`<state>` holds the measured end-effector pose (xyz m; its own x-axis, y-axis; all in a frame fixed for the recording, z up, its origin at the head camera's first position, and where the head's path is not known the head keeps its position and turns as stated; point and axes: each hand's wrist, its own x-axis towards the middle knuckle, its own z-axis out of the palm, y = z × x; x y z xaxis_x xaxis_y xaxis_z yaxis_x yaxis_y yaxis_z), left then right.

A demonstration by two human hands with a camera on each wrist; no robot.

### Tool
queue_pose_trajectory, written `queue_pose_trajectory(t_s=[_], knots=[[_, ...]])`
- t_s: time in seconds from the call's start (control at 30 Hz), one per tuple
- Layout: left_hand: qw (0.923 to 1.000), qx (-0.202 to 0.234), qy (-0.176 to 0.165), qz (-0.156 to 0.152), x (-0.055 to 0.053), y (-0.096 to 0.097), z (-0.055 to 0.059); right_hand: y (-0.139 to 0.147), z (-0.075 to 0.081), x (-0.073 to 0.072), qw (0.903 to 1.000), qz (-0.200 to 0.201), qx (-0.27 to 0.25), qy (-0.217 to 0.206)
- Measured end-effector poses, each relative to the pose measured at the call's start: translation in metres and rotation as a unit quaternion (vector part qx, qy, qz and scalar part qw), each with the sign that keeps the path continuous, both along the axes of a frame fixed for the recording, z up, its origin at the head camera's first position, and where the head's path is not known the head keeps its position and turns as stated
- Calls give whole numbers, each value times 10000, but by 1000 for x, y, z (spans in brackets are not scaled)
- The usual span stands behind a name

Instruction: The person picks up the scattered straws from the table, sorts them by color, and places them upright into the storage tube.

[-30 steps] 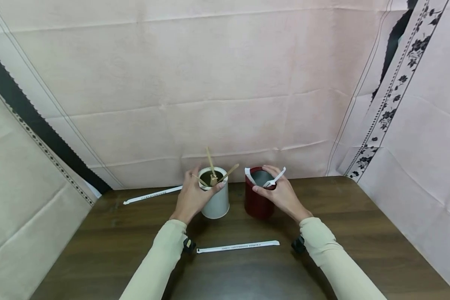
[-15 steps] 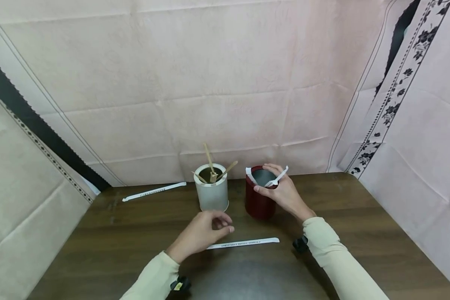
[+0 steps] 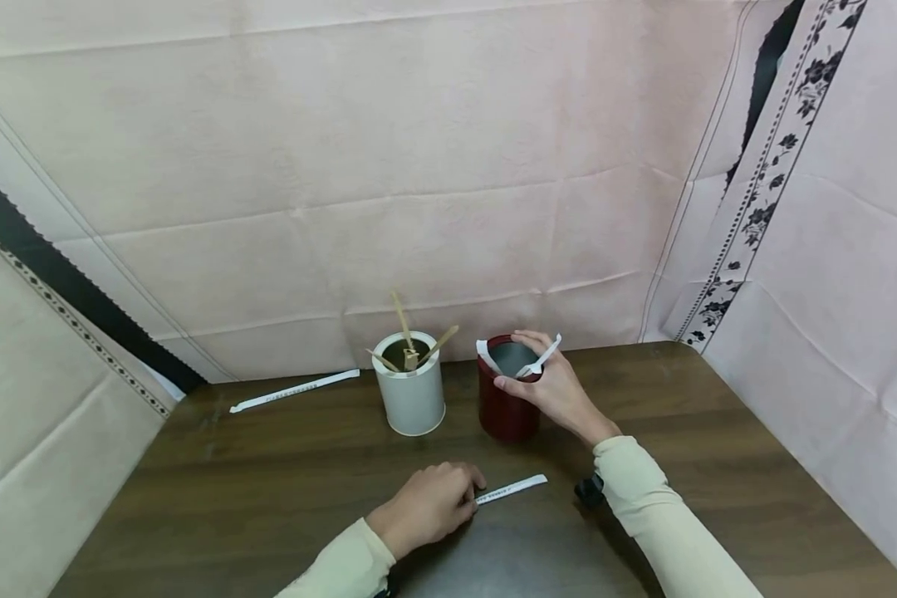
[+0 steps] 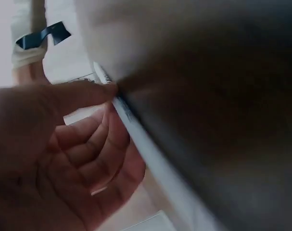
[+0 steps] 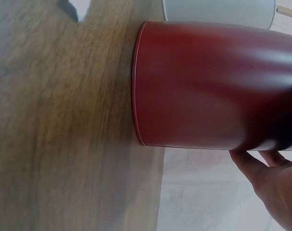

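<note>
In the head view my left hand [image 3: 429, 507] is low over the table, on a white paper-wrapped straw [image 3: 516, 488] with printing. The left wrist view has its thumb and fingertips pinching the wrapped straw [image 4: 150, 149]; the other fingers curl below. My right hand [image 3: 561, 390] grips the rim of a dark red cylindrical cup [image 3: 507, 407], thumb at the near side and fingers at the far side. Two white utensils [image 3: 541, 359] stick out of this cup; their lower ends are hidden. The right wrist view shows the red cup [image 5: 198, 86] standing on the table.
Left of the red cup stands a pale grey cup [image 3: 413, 403] with several thin wooden pieces [image 3: 443, 339] poking out. A second wrapped straw [image 3: 295, 390] lies at the back left of the brown table [image 3: 269, 482]. Pale cloth [image 3: 419, 166] hangs behind and at both sides.
My left hand has left the pale grey cup, come down toward the front and taken the near wrapped straw. The right hand stays on the red cup. The head view has shifted slightly.
</note>
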<state>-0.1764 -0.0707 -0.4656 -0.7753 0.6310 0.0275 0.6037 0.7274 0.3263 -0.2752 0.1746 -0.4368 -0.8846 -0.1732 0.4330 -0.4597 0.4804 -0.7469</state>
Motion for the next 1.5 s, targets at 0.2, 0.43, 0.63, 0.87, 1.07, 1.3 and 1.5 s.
queue_pose_trajectory(t_s=[0.2,0.43,0.63,0.87,1.07,1.3,1.5], knots=[[9824,-572,1670,-605,7,-10,3,3,2,6,9997,229,49,78],[9770,1207,1756,66,-4,-28,56,11,4,9,9971,748,24,162],[9093,3419,2328,455,-13,-30,117,18,3,10,9954,944,81,142],[8489,4527,2725,176,-35,2,144,21,0,14,9947,1008,5,221],[8668,4489,2108,518,-60,34,118,17,-1,13,9939,1049,8,333],[8940,4141,1248,1173,-71,35,72,15,0,11,9935,1102,78,291],[9211,3654,519,1238,-45,7,66,26,2,16,9939,1070,163,210]])
